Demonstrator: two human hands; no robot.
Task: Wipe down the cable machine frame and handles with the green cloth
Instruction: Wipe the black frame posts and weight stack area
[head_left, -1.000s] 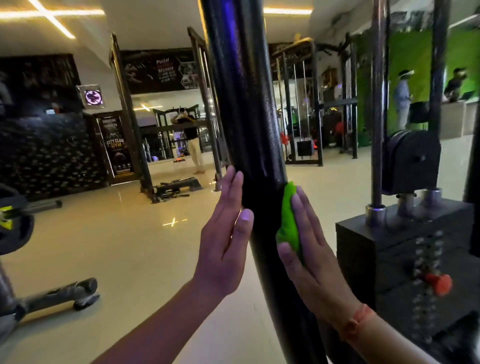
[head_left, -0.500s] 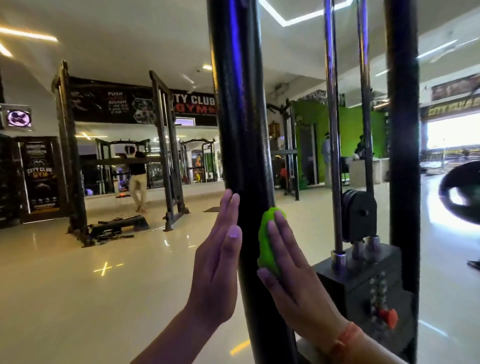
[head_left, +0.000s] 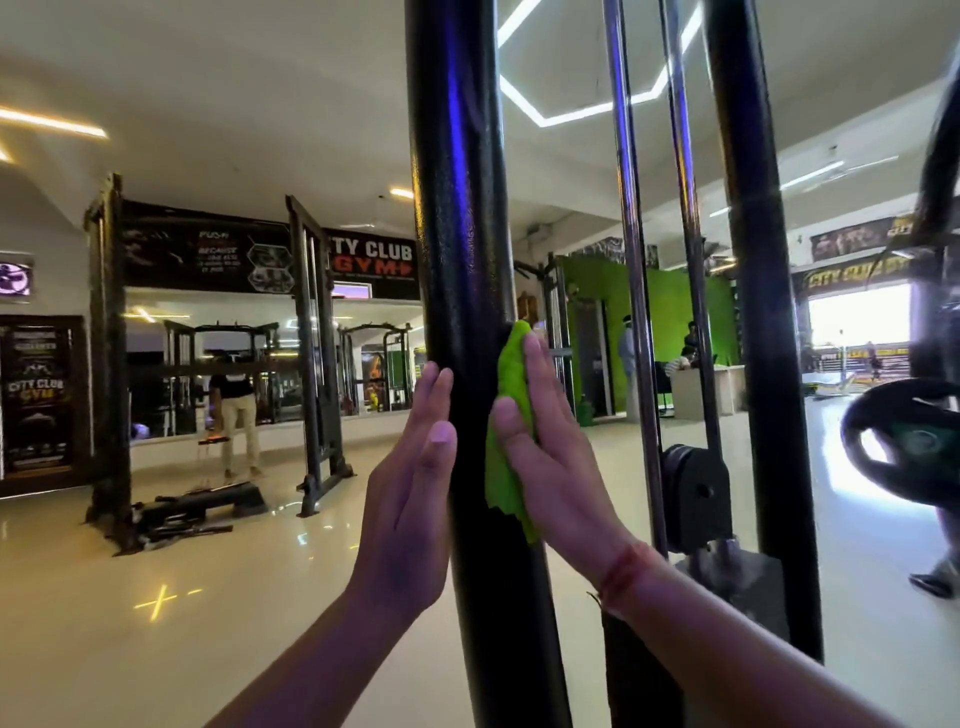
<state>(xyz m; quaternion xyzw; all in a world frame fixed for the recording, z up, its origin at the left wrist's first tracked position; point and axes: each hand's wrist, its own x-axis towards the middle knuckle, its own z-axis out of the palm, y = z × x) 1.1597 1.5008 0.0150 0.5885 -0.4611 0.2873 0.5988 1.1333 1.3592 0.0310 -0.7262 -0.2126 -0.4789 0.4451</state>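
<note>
Flat-handed pressure, not a pinch: the right hand (head_left: 556, 457) held the green cloth (head_left: 511, 415) against the right face of the black frame upright (head_left: 462, 234), fingers straight and close together, pointing toward 12 o'clock, thumb laid on the cloth's near edge. I noted no curl round the fabric; the cloth was simply trapped between palm and post.

Change over the last second: both hands travelled up the upright together, and the view tilted up with them, so that the weight stack dropped toward 5 o'clock and more of the chrome guide rods (head_left: 631, 260) showed at 1 o'clock. The cloth lay longer along the post than a second before, its tip at the fingertips and its tail below the heel of the hand. I read this as an upward wiping stroke on the frame, mid-pass; handles not yet touched, none in view.

Pose: the left hand (head_left: 410, 493) was flat on the opposite side of the post, at 9 o'clock from the cloth, fingers straight and together, holding nothing, probably bracing. Both forearms rose from 6 o'clock, roughly mirrored about the upright. Red thread band (head_left: 623, 571) on the right wrist.
</note>
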